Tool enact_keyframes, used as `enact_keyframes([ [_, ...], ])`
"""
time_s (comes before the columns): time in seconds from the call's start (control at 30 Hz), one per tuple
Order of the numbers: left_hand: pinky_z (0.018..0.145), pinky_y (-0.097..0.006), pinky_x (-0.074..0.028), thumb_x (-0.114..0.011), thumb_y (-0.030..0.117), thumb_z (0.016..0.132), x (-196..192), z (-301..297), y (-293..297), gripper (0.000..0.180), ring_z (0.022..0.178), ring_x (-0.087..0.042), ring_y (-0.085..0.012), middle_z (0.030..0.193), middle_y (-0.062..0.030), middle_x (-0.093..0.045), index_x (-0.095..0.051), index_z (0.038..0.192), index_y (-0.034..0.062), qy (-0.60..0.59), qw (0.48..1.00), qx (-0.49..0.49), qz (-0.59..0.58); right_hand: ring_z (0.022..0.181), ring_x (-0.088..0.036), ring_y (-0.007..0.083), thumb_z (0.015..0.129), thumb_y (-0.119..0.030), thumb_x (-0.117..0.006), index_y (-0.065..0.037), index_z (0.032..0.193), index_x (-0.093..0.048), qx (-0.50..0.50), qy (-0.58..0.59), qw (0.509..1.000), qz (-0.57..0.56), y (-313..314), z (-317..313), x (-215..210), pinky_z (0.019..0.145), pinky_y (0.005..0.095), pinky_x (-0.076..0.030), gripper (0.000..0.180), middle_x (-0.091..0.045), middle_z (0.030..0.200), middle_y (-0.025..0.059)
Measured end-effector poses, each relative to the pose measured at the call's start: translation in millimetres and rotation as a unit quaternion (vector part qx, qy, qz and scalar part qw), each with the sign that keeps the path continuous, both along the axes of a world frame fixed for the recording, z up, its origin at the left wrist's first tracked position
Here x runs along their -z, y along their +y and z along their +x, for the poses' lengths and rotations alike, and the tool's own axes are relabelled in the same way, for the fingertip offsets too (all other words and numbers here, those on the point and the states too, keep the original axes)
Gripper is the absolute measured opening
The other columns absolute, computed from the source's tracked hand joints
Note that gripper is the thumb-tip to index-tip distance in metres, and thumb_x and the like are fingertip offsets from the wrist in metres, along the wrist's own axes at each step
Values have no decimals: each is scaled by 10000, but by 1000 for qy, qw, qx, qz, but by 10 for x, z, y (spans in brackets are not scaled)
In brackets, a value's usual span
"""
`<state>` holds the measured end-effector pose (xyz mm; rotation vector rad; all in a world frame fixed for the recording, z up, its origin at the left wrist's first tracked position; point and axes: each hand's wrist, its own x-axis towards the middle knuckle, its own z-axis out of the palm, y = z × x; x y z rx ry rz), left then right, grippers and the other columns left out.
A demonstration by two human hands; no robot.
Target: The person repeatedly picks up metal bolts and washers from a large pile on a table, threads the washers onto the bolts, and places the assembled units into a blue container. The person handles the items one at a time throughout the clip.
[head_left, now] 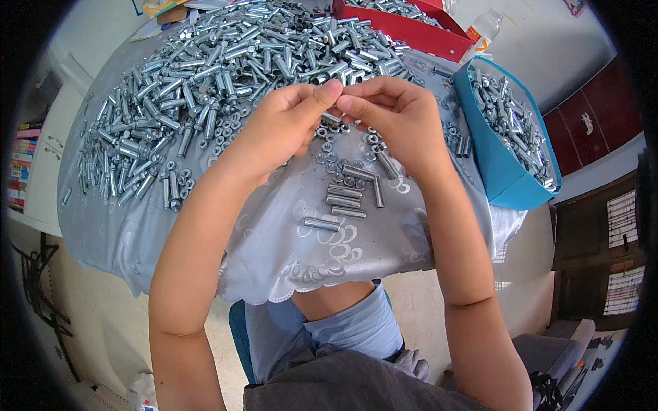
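My left hand (284, 123) and my right hand (397, 113) meet fingertip to fingertip above the table, pinching a small metal piece between them; the fingers hide most of it. Just below the fingertips a short silver sleeve (332, 118) shows. Under my hands lie loose hex nuts (343, 154) and a few silver metal sleeves (343, 198) set side by side on the grey patterned tablecloth (274, 240).
A big heap of silver sleeves and bolts (226, 61) covers the far and left part of the table. A blue box (504, 171) with metal parts stands at the right, a red box (411, 31) behind it. A plastic bottle (483, 31) lies beyond.
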<state>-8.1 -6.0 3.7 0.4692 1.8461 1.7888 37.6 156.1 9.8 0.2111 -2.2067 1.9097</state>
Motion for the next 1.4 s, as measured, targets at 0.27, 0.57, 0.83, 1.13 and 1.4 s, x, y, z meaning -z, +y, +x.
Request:
enact_keyframes([
  [0.27,555,-220,-383,-451,258,910,50,-45,-22,236,580,-435,-74,750,-3,-513,-530,922,36,-46,993,-38,104,656,-575,93,784,-87,-651,37,904,-635,36,-26,999,-17,93,-71,37,586,208,-457,174,-638,782,63],
  [0.57,556,-231,-397,-453,315,900,-2,-65,-62,320,569,-445,-80,713,3,-516,-550,961,16,-54,992,-33,107,638,-562,83,786,-98,-647,21,911,-626,26,-50,998,-35,102,-78,37,569,200,-440,174,-629,766,46],
  [0.83,442,-188,-217,-569,396,847,22,21,2,381,463,-263,-22,542,82,-332,-587,951,30,45,998,-41,-34,641,-568,90,766,-77,-667,22,934,-575,-29,-52,998,-31,58,-67,59,555,201,-442,216,-634,768,71],
  [1.13,424,-199,-193,-545,326,873,-22,8,-4,316,443,-236,-24,514,94,-300,-604,933,21,35,999,6,-36,725,-611,118,761,-43,-662,13,977,-488,-27,16,999,-17,98,-99,100,585,201,-459,282,-629,810,106],
  [1.4,436,-197,-235,-549,210,847,-14,-112,-67,201,449,-241,-24,532,82,-271,-517,821,13,-116,980,-61,153,679,-559,107,722,-106,-659,-4,851,-648,39,24,976,213,241,-70,42,637,252,-451,165,-620,732,65],
])
